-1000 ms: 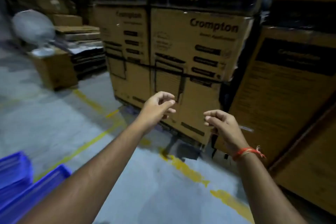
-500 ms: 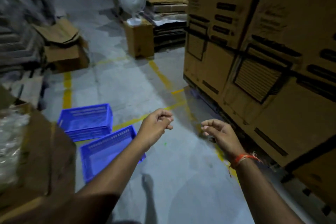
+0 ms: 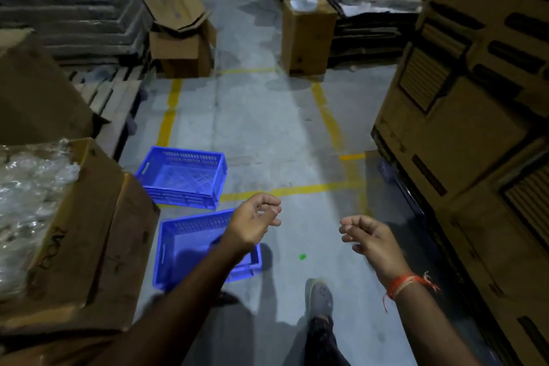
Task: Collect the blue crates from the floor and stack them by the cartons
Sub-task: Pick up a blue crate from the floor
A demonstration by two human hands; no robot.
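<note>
Head view: both crates are on the floor, so by my reading the collecting has hardly begun and no stack stands by the cartons (image 3: pixel 463 116) at the right. The near crate (image 3: pixel 190 242) lies just below the left hand (image 3: pixel 252 224), partly hidden by the forearm; the far crate (image 3: pixel 182 177) sits just beyond it, near a yellow floor line (image 3: pixel 285 190). Both are empty, rectangular, of blue plastic with slotted walls and lattice bottoms. The left hand and the right hand (image 3: pixel 371 239) hang empty, fingers loosely curled, touching nothing. The concrete floor (image 3: pixel 261 128) looks smooth and grey; the cartons are printed brown cardboard.
</note>
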